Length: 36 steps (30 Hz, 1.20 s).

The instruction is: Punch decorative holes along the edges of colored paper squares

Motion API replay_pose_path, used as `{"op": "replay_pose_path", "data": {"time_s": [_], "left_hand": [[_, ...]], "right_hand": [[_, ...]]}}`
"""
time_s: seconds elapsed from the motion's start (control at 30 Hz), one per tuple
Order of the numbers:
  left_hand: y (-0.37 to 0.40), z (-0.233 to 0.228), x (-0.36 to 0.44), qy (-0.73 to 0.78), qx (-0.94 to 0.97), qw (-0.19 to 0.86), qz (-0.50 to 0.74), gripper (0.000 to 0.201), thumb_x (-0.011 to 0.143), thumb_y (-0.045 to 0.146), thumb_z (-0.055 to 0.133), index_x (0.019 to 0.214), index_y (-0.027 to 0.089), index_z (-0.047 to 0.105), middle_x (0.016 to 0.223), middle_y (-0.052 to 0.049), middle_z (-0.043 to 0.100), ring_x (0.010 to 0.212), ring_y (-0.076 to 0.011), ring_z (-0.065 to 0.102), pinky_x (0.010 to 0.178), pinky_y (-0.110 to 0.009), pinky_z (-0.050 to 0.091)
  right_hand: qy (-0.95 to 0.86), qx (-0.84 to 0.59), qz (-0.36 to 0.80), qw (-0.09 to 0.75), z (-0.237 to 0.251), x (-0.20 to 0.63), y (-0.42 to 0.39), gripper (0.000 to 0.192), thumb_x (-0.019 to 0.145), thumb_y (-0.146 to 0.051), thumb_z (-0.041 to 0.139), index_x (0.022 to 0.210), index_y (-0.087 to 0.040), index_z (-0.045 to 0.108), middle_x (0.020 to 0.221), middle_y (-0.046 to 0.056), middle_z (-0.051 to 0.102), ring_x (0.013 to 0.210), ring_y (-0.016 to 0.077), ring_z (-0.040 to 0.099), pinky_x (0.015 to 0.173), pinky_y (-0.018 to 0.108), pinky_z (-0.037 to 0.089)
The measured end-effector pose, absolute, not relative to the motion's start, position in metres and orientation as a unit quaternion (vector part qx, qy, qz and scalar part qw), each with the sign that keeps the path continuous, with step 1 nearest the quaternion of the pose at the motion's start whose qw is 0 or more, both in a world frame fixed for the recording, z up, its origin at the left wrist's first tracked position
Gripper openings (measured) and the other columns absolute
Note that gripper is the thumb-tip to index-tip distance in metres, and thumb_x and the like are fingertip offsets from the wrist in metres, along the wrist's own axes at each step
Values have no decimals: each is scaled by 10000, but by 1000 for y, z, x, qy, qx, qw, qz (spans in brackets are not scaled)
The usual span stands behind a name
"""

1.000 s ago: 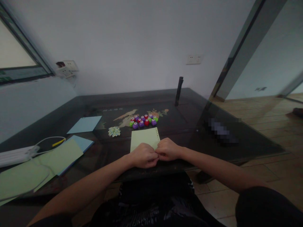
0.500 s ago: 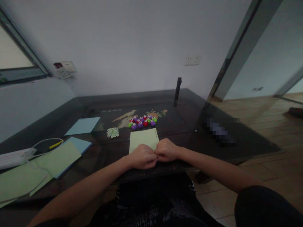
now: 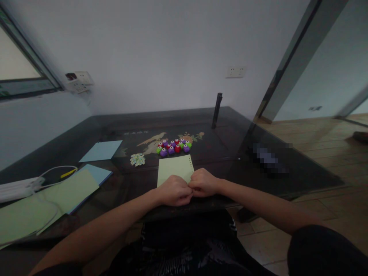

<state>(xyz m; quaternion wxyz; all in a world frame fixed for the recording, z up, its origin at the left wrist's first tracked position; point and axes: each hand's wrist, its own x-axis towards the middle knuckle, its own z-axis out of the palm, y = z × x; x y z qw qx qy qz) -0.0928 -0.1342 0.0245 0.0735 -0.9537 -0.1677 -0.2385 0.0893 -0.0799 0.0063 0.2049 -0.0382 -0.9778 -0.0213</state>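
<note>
- White power strip (image 3: 17,188) with its white cable (image 3: 54,170) at the far left edge of the dark glass-topped bench (image 3: 224,153); a yellow item (image 3: 68,173) lies inside the cable loop
- Pale green sheets (image 3: 43,203) overlap a blue sheet (image 3: 97,173) on the left of the bench; a second blue sheet (image 3: 101,150) lies apart, further back
- Small heap of pale paper cut-outs (image 3: 137,159) left of centre; just right of it and further back, a cluster of purple, red and green craft punches (image 3: 174,146)
- Green perforated sheet (image 3: 175,168) lies flat at the near centre edge, holes along its right side; its near edge is covered by both hands
- Left hand (image 3: 174,190) curled, fingers closed on the sheet's near edge; right hand (image 3: 203,182) likewise closed on it; the two hands touch knuckle to knuckle; exact grip hidden
- Dark upright cylinder (image 3: 217,110) stands at the back right of the bench; a blurred patch (image 3: 268,157) lies to the right
</note>
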Motion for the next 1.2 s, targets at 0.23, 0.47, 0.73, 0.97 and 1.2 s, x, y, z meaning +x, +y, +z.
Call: {"op": "replay_pose_path", "data": {"time_s": [0.23, 0.47, 0.73, 0.97, 1.2], "left_hand": [[-141, 21, -90, -167, -942, 74, -281, 295, 820, 189, 423, 529, 194, 468, 449, 16, 521, 420, -111, 466, 447, -290, 276], [-144, 19, -89, -161, -941, 53, -293, 283, 825, 180, 421, 542, 197, 433, 450, 17, 497, 423, -106, 445, 452, -284, 268], [-144, 18, -88, -132, -942, -12, -307, 261, 806, 170, 422, 548, 205, 417, 447, 21, 470, 399, -112, 394, 411, -306, 251], [-146, 18, -92, -125, -946, -41, -296, 275, 790, 175, 424, 517, 209, 411, 415, 17, 427, 371, -116, 356, 387, -320, 216], [-145, 13, -94, -90, -957, -69, -269, 291, 807, 219, 460, 518, 206, 440, 408, 25, 416, 361, -117, 343, 378, -305, 220]], "right_hand": [[-977, -12, -18, 212, 6, 88, -85, 287, 827, -302, 461, 561, -194, 469, 485, -8, 531, 467, 113, 447, 508, 280, 215], [-971, 13, 20, 238, 8, 88, -88, 263, 805, -276, 450, 552, -204, 453, 473, -19, 513, 453, 115, 427, 495, 296, 225], [-970, 31, 50, 236, 3, 87, -84, 248, 781, -287, 469, 547, -207, 459, 462, -37, 513, 437, 110, 449, 463, 290, 213], [-969, 27, 81, 231, -2, 87, -83, 229, 750, -266, 514, 540, -213, 438, 442, -47, 484, 452, 104, 453, 470, 282, 214], [-966, 47, 102, 234, -3, 89, -80, 220, 760, -264, 504, 556, -220, 436, 448, -51, 451, 462, 110, 407, 470, 287, 209]]}}
